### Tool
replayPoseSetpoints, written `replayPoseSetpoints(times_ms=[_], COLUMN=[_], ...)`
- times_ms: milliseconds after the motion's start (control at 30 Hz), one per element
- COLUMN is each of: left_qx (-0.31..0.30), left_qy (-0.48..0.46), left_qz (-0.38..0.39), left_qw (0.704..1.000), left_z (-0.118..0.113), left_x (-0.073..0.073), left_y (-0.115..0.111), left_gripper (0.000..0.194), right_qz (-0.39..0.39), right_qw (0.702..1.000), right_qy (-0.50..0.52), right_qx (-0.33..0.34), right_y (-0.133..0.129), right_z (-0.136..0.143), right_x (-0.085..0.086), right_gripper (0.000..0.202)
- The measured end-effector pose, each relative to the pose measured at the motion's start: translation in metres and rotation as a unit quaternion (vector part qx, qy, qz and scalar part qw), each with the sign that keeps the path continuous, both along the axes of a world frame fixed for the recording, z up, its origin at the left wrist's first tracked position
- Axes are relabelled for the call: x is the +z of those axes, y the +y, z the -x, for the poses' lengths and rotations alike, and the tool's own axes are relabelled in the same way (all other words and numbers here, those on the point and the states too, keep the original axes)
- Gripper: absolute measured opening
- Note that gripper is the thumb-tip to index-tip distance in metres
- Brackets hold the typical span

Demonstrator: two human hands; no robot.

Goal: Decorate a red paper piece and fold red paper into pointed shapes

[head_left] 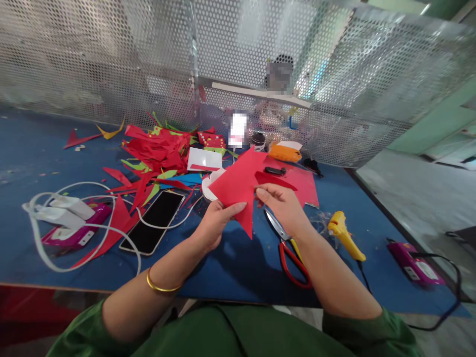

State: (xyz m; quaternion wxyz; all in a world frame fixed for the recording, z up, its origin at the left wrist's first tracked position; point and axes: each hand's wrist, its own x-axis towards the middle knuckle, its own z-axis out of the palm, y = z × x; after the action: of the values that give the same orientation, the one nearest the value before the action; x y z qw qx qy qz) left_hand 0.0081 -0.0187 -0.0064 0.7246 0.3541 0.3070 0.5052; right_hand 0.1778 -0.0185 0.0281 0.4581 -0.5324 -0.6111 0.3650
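Observation:
A pointed piece of red paper (238,181) is up off the table in front of me. My left hand (217,220) grips its lower left part, thumb flat on top and fingers underneath. At its right edge my right hand (278,203) has thumb and fingertips pinched together on the paper. A darker red pointed flap (275,181) shows just above the right fingers; whether it belongs to the same piece I cannot tell. Below my right hand lie scissors (284,238) with red and yellow handles, partly hidden by the forearm.
Red and green paper scraps (159,151) heap at back left. A black-screened phone (154,223), white cable (85,260) and purple power strip (98,218) lie left. Right are a yellow glue gun (344,235) and another purple power strip (414,265). A perforated metal screen (230,49) stands behind.

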Motion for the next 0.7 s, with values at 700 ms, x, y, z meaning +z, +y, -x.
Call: replayPoseSetpoints(times_ms=[700], left_qx=[-0.072], left_qy=[0.105], left_qz=[0.025], left_qw=[0.992], left_z=[-0.003], left_x=[-0.006], left_y=[-0.003], left_gripper=[0.038], right_qz=[-0.083], right_qw=[0.973], right_qy=[0.102], right_qx=[-0.191], right_y=[0.017], right_z=[-0.043], right_x=[-0.009], right_gripper=[0.043])
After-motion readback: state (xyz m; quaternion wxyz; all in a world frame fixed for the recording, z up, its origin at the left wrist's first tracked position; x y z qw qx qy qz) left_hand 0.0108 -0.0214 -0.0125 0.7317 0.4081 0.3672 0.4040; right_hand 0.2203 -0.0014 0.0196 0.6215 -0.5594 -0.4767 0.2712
